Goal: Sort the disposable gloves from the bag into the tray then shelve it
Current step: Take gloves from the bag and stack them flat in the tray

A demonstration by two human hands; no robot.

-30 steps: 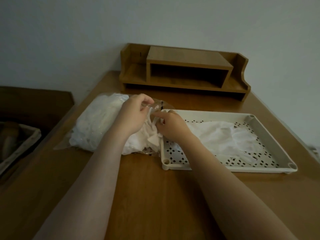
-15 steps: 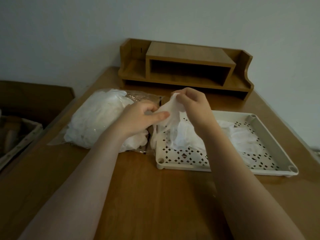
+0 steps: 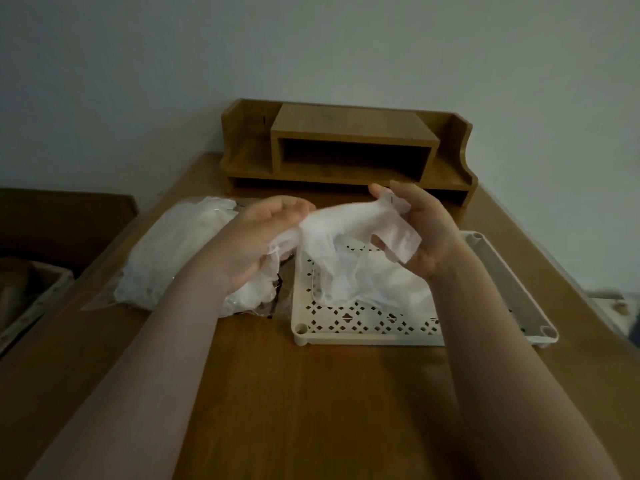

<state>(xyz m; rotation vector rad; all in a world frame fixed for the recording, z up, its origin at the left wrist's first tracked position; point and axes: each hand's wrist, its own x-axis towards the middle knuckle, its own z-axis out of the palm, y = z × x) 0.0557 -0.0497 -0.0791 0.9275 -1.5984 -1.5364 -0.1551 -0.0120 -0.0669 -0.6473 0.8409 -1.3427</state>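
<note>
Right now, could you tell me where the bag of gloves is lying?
In the head view, the bag of gloves lies on the wooden table, left of the white tray, partly behind the left hand.

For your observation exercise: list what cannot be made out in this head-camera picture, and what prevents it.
- Tray contents: head view; the glove stretched between left hand and right hand, plus the right forearm, hide much of the floor.
- Bag: glove count unreadable; a crumpled white mass, partly behind the left hand.
- Basket: cut by the left edge, dark.
- Object at the right edge: blurred, cut off.
</note>
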